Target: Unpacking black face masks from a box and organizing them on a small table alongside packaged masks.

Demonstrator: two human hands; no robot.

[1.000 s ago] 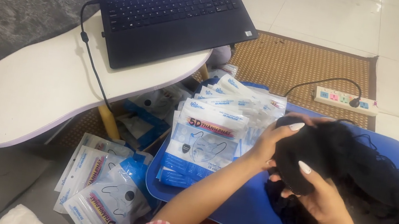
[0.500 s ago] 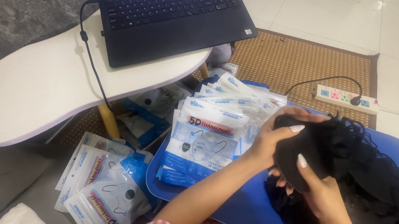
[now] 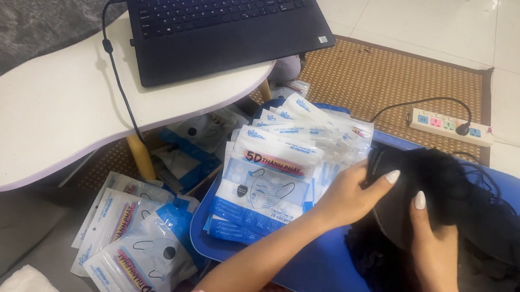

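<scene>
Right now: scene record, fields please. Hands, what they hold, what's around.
left hand: grips the black masks at their left edge
right hand: on the same masks, fingers on top
support: blue tray
beside the masks: stack of flat mask packets
floor: more packets, woven mat, power strip
white table: open black laptop

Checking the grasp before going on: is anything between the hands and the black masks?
Nothing visible. Both the left hand and right hand rest directly on the stack of black masks on the blue tray. The empty packets lie apart, left of them.
</scene>
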